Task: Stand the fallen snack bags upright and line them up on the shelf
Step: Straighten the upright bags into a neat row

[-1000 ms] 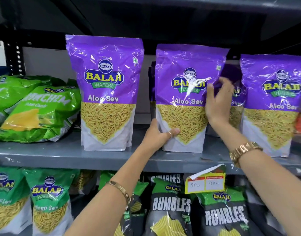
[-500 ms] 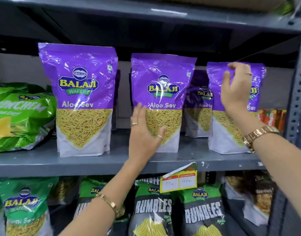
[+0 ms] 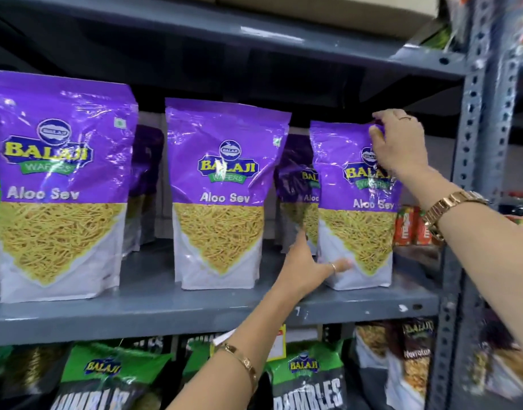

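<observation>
Grey shelf [image 3: 195, 309]: three purple Aloo Sev bags upright. Rightmost bag [image 3: 355, 232]: top pinched by right hand [image 3: 402, 143]; base touched by spread fingers of left hand [image 3: 307, 267], nothing gripped.

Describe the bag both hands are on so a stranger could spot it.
On the grey shelf, three purple Aloo Sev bags stand in front. It is the rightmost bag, nearest the post. Only it has a right hand on top and a left hand at its base.

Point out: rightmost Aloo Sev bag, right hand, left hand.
rightmost Aloo Sev bag [image 3: 355, 232], head view, on its clear window of sev.
right hand [image 3: 402, 143], head view, back of the hand.
left hand [image 3: 306, 266], head view, back of the hand.
</observation>
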The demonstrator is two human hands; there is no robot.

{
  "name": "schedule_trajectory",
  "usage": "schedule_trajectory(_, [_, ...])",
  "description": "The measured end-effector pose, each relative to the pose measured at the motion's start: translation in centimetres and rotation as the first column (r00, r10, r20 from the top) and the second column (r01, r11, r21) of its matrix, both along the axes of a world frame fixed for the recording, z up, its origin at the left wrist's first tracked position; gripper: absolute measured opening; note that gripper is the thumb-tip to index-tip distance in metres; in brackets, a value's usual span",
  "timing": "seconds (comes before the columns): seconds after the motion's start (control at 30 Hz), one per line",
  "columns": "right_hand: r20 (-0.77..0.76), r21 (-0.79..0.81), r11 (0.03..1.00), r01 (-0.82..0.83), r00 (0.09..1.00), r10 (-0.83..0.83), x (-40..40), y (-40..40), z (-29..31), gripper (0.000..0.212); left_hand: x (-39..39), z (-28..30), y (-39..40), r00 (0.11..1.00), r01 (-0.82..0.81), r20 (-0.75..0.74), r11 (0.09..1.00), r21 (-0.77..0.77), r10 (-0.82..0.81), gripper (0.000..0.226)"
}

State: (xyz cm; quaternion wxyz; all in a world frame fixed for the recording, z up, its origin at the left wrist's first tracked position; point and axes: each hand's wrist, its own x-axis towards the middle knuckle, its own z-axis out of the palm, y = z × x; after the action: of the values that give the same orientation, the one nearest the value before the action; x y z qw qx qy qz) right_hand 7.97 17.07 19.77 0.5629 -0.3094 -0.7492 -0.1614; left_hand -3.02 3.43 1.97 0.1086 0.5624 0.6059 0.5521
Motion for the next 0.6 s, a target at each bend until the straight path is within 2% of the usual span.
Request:
schedule_trajectory(0.1, [0.032,-0.137,0.988,-0.064,0.997,0.069,-0.4,0.9,0.9,0.04,-0.3,-0.1,1.4,0.997,0.071,0.035,0.992,-0.1,-0.068,0.103])
schedule_trajectory(0.2, [0.077,-0.167,0.982,-0.084,0.992,0.098,-0.8,1.6,1.3,0.038,-0.9,-0.7,2.4,0.998,0.059,0.019,0.984,-0.168,-0.057,0.101])
schedule_trajectory(0.27, [0.076,-0.134,0.988,-0.077,0.993,0.088,-1.0,1.8,1.8,0.033,-1.1,-0.9,2.6,0.999,0.042,0.021,0.984,-0.174,-0.039,0.096])
schedule_trajectory(0.43, [-0.067,0.03,0.995,-0.093,0.993,0.094,-1.0,1.6,3.1,0.024,-1.4,-1.0,2.9,0.998,-0.057,0.014,0.982,-0.179,0.06,0.087])
schedule_trajectory(0.6, [-0.182,0.078,0.979,-0.189,0.963,0.2,-1.9,1.8,1.6,0.026,-1.6,-1.0,3.0,0.999,-0.021,0.036,0.978,-0.21,0.029,0.09])
